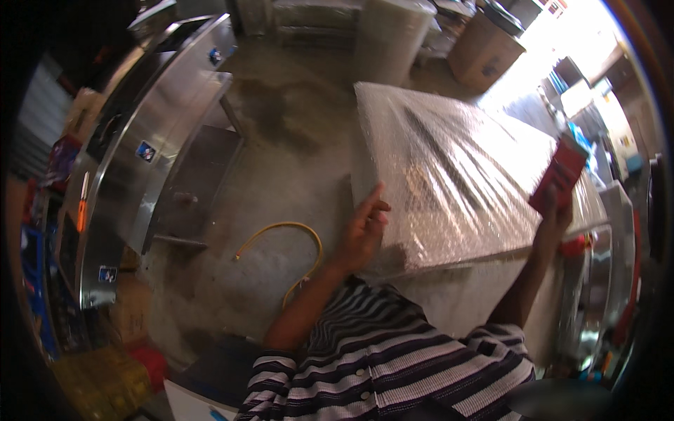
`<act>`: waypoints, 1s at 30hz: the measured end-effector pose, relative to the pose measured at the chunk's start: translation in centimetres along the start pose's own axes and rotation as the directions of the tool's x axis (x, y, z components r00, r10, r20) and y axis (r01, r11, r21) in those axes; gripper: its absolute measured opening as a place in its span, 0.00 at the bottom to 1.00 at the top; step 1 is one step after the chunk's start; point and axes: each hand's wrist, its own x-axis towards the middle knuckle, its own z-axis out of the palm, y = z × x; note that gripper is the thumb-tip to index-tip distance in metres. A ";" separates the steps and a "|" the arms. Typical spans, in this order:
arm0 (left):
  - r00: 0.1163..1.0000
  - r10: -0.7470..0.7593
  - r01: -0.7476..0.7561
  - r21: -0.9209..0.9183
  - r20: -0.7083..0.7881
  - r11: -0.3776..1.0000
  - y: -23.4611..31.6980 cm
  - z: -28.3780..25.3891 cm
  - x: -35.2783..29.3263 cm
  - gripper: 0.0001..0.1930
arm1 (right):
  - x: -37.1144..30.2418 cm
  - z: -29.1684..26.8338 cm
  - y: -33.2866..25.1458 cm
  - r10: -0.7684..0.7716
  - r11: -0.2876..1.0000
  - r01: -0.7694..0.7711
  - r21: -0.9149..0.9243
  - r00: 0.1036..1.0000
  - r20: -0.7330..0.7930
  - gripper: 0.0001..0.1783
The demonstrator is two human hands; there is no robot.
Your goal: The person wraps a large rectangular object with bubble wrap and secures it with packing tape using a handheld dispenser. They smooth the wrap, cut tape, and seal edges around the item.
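In front of me lies a large flat-topped block (pixel 449 189) covered in shiny clear bubble wrap, creased across its top. My left hand (pixel 365 228) is at its left edge, the index finger stretched out and the others loosely bent, with nothing in it. I cannot tell whether it touches the wrap. Over the right end of the block, my right hand (pixel 556 209) is closed around the lower part of a red, oblong, box-like thing (pixel 562 172) with a pale grey-green upper end. This red thing is tilted up and to the right; its exact kind is unclear.
A long stainless steel counter (pixel 168 133) with an orange-handled tool (pixel 82 210) on it runs along the left. A yellow hose (pixel 319 245) curls over the concrete floor. Farther back stand a big roll of wrap (pixel 393 35) and a cardboard box (pixel 484 52). Metal goods (pixel 597 288) crowd the right.
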 end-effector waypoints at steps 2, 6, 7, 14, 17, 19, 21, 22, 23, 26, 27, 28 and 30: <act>0.986 -0.165 0.163 -0.084 -0.009 0.983 -0.2 -2.5 -1.4 0.27 | -0.8 1.1 -0.1 -0.002 0.997 0.000 -0.073 1.000 -0.026 0.20; 0.929 -0.328 0.336 0.023 -0.171 0.941 -1.4 -9.4 -3.7 0.20 | -1.4 3.5 0.4 -0.037 0.980 0.038 -0.196 0.999 0.006 0.18; 0.935 -0.337 0.347 0.085 -0.113 0.934 -1.7 -10.0 -4.6 0.20 | -1.6 3.6 0.6 -0.022 0.982 0.021 -0.185 1.000 0.000 0.18; 0.735 -0.339 -0.017 0.516 0.587 0.856 0.9 -7.4 -2.5 0.24 | -1.3 2.8 1.4 -0.051 0.928 0.021 -0.373 0.996 -0.070 0.20; 0.525 -0.456 -0.183 0.619 0.719 0.764 0.0 -6.8 -1.0 0.33 | -1.4 3.1 1.2 -0.081 0.913 0.028 -0.406 0.990 -0.114 0.22; 0.412 -0.538 -0.331 0.671 0.735 0.663 -0.9 -6.2 -0.4 0.38 | -1.6 2.3 1.7 -0.140 0.867 0.063 -0.495 0.983 -0.120 0.22; 0.382 -0.585 -0.497 0.692 0.716 0.523 -2.5 -5.5 -0.1 0.43 | -1.5 4.0 0.2 -0.198 0.947 0.136 -0.292 0.961 -0.194 0.20; 0.386 -0.557 -0.513 0.673 0.736 0.533 -3.7 -5.4 -0.4 0.44 | -1.5 4.2 -0.4 -0.252 0.947 0.189 -0.260 0.938 -0.238 0.20; 0.392 -0.531 -0.529 0.656 0.751 0.538 -5.0 -5.5 -0.6 0.45 | -1.7 4.8 -1.6 -0.330 0.891 0.187 -0.413 0.892 -0.308 0.19; 0.335 -0.516 -0.618 0.597 0.789 0.512 -6.6 -5.0 -2.2 0.41 | -5.1 1.4 -2.1 -0.673 0.506 0.027 -0.862 0.637 -0.375 0.21; 0.307 -0.498 -0.633 0.565 0.811 0.530 -7.8 -5.5 -2.7 0.40 | -7.4 1.6 -4.1 -0.591 0.661 -0.003 -0.750 0.615 -0.523 0.22; 0.351 -0.471 -0.645 0.573 0.809 0.505 -8.9 -5.7 -1.8 0.39 | -8.3 3.7 -6.2 -0.487 0.820 0.044 -0.571 0.580 -0.654 0.23; 0.323 -0.425 -0.781 0.492 0.846 0.385 -10.2 -5.5 -1.9 0.30 | -14.9 3.4 -8.4 -0.116 0.969 -0.111 -0.222 0.586 -0.802 0.26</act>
